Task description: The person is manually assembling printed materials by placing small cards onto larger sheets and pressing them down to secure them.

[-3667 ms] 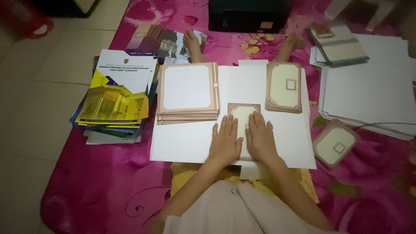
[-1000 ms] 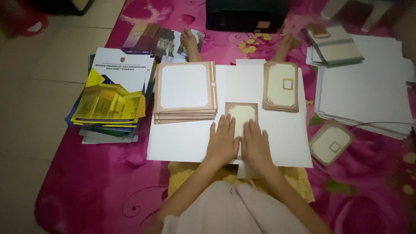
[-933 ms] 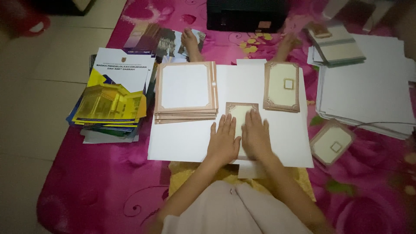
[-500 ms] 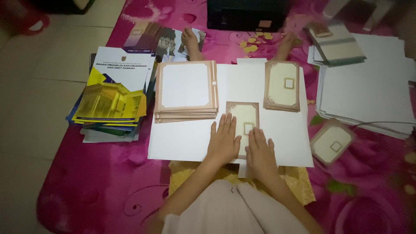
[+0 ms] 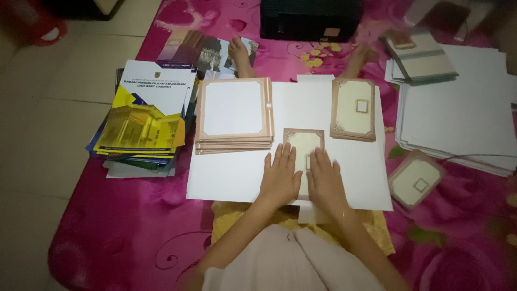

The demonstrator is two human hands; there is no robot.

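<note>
My left hand (image 5: 280, 176) and my right hand (image 5: 326, 181) lie flat, fingers spread, side by side on a small cream card with a brown ornate border (image 5: 303, 141). The card rests on a large white sheet (image 5: 237, 175) spread over a pink floral cloth. Neither hand grips anything. A stack of larger brown-bordered sheets (image 5: 233, 114) lies just left of the card. A small pile of upright bordered cards (image 5: 353, 108) lies to its upper right.
A pile of yellow and blue booklets (image 5: 142, 126) sits at the left. White paper stacks (image 5: 460, 121) lie at the right, with another bordered card (image 5: 416, 180) below them. A black box (image 5: 309, 19) stands at the far edge. My bare feet (image 5: 239, 54) reach beyond the sheet.
My right hand has slid a little toward me along the card, uncovering more of it. The left hand stays almost in place.
</note>
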